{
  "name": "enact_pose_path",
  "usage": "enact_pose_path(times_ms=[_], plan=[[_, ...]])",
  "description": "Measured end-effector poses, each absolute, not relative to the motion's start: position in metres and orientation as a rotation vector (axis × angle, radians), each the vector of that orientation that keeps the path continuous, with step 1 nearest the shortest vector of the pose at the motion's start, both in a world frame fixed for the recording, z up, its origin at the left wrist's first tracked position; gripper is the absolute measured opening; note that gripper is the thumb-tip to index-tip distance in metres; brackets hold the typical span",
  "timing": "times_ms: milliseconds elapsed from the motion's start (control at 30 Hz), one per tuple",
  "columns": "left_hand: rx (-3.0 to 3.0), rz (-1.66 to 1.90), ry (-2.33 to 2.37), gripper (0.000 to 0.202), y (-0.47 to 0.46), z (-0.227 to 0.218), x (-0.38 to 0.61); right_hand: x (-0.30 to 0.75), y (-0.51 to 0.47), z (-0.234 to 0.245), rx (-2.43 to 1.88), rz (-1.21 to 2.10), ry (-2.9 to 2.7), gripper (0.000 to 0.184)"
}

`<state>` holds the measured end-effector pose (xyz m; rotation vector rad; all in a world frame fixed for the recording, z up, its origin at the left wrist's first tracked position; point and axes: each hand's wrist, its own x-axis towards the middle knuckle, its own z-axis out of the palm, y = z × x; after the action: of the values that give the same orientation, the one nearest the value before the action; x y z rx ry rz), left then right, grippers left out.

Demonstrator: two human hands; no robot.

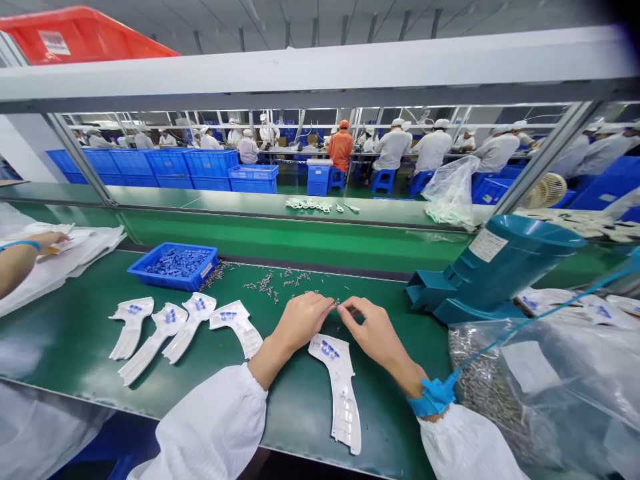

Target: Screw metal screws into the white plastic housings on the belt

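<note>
My left hand (pixel 306 316) and my right hand (pixel 373 328) meet fingertip to fingertip just above the green bench. Both are closed in a pinch at tiny metal pieces (pixel 337 303), too small to make out exactly. Below them, nearest to me, lies a white plastic handle shell (pixel 345 400) with blue parts set in its upper end. Several similar shells (pixel 173 320) lie in a row to the left, also with blue parts. Loose tiny metal pieces (pixel 265 283) are scattered beyond my hands.
A blue tray (pixel 204 279) of small blue parts stands at the back left. To the right are a teal funnel-shaped bin (pixel 505 267) and a clear bag (pixel 480 373) of metal pieces. A blue wrist cord (pixel 545 307) crosses there. Another person's hand (pixel 50 240) is at far left.
</note>
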<state>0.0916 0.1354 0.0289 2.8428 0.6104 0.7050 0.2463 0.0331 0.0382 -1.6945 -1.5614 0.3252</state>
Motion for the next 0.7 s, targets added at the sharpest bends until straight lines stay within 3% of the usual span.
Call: enact_pose_path(times_ms=[133,333,600,700], plan=[[2.924,0.648,0.645,0.025,0.136,0.028,0.093,0.244,0.035,0.033,-1.705,0.541,-1.35,0.031],[2.96,0.607,0.656,0.024,0.136,0.028,0.094,0.248,0.039,0.026,-1.633,0.624,-1.301,0.028],[2.86,0.539,0.662,0.025,0.13,0.028,0.097,0.248,0.046,0.011,-1.494,0.851,-1.094,0.041],[2.746,0.549,0.623,0.027,0.13,0.028,0.097,0.25,0.045,0.011,-1.45,0.818,-1.128,0.038]])
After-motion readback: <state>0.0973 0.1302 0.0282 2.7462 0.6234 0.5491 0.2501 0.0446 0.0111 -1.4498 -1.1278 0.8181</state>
